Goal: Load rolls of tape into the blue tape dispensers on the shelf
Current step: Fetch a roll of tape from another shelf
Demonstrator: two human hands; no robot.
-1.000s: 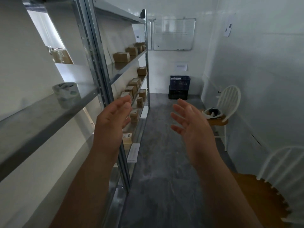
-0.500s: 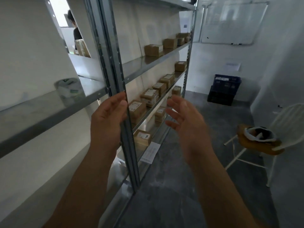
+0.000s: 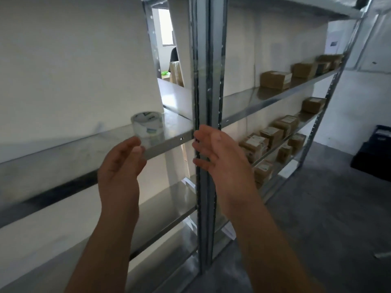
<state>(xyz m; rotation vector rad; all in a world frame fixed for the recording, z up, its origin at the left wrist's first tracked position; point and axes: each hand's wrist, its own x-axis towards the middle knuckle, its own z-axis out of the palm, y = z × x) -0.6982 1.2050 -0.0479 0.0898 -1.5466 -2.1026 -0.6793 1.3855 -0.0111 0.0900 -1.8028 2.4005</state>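
Standing upright on metal shelf [image 3: 88, 144]: clear tape roll [image 3: 147, 127], green-printed label.

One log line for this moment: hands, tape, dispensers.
left hand: empty, just short of clear tape roll | roll: on grey metal shelf | right hand: open, empty | blue dispensers: none visible

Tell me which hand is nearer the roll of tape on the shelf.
Left. The left hand is just below and in front of the roll of tape, fingertips near its lower edge. The right hand is off to the roll's right, open in front of the upright post.
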